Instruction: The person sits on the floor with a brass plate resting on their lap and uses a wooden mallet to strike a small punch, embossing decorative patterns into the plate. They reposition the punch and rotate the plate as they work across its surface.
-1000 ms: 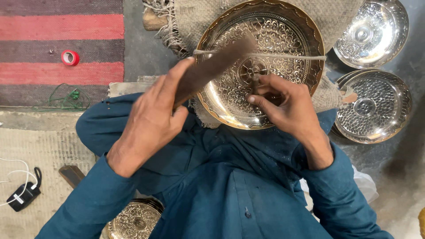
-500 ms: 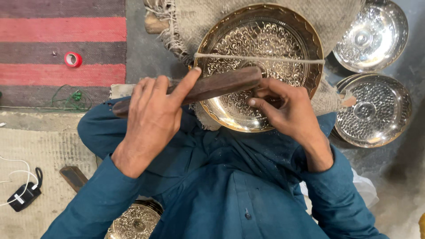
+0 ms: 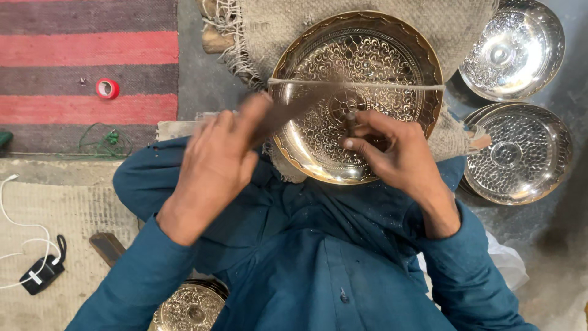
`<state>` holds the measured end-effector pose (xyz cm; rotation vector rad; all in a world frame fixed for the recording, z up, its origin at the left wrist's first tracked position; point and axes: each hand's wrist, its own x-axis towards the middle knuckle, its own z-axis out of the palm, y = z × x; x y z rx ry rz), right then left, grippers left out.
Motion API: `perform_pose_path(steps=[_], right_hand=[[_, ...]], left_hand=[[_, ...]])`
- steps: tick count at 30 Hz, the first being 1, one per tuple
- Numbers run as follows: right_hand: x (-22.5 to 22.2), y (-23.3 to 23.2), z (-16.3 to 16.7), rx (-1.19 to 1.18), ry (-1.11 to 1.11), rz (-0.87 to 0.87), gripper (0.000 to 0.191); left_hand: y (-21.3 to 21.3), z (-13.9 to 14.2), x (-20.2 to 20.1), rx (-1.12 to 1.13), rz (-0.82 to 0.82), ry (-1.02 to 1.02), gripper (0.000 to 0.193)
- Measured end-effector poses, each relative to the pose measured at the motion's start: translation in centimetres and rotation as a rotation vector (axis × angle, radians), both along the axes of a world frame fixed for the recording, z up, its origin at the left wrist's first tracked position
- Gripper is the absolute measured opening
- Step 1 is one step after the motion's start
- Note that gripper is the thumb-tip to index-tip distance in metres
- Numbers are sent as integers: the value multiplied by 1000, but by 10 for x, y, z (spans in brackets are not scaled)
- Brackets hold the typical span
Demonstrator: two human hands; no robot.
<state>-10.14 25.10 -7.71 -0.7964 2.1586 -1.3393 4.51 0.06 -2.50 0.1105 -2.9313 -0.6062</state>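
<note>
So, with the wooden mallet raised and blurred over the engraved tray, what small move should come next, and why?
Probably bring the wooden mallet down onto the small tool. The left hand holds the mallet, blurred with motion, just left of the tool. The right hand pinches the tool upright near the centre of the engraved brass tray, which a cord crosses.

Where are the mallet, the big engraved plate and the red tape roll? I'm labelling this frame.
mallet (image 3: 294,110), head view, blurred shaft.
big engraved plate (image 3: 392,55), head view, upper engraved face.
red tape roll (image 3: 108,89), head view, ring's rim.
</note>
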Motion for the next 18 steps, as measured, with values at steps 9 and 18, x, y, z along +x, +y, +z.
perform_pose_path(steps=[9,18], right_hand=[[0,1,0,-62,-17,5,31],[2,-1,-2,-53,72,-13,34]], left_hand=[[5,3,0,-215,37,-39,81],[4,17,-3,-302,-36,14,78]])
